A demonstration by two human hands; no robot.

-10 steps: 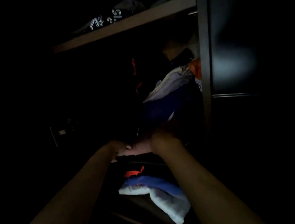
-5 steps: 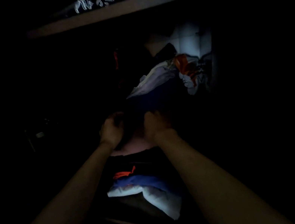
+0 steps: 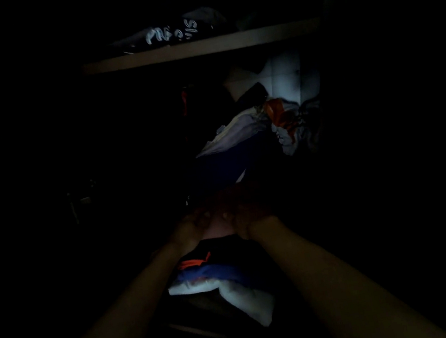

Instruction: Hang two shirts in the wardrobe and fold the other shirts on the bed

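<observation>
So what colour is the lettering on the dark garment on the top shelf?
White lettering, clearest in the head view.

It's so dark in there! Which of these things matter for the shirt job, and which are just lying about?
In use: left hand, right hand, reddish garment they seem to grip.

Lying about: lettered dark garment on the shelf, white cloth, orange-and-white bundle.

Folded clothes (image 3: 221, 282) below hands; garment (image 3: 176, 29) on shelf (image 3: 223, 42) above.
</observation>
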